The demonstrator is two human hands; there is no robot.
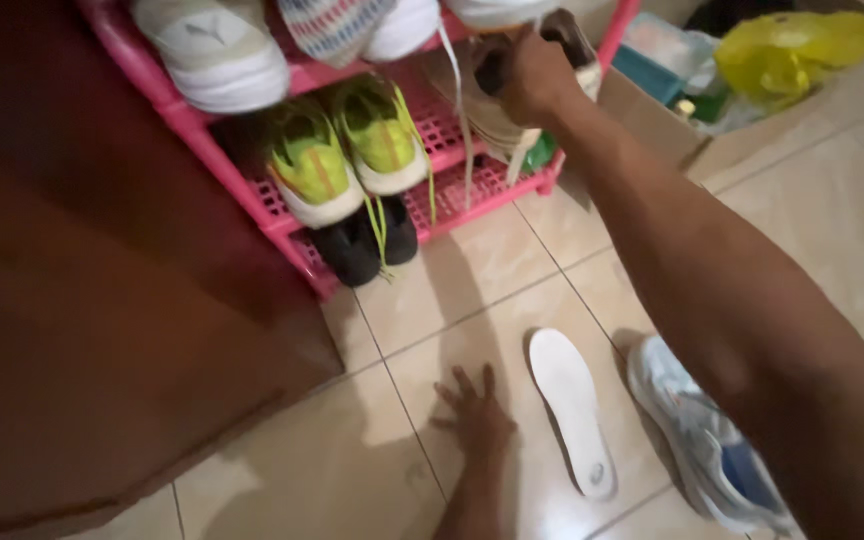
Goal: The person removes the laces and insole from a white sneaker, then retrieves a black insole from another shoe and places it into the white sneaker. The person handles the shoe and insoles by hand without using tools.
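Right arm crosses the view up to the pink rack (282, 215), where the right hand (532, 75) is closed around a beige shoe (497, 125), laces dangling; it looks light and soft-sided, best gripped at the heel or collar. Left hand (474, 420) lies flat and empty on the tile floor (472, 270) beside a white insole (574, 405) and a blue-white shoe (697, 430), while green shoes (347, 150) crowd the shelf alongside.

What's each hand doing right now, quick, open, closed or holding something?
Left hand: open, flat on the tiled floor, beside the white insole.
Right hand: closed on a beige shoe at the pink rack.
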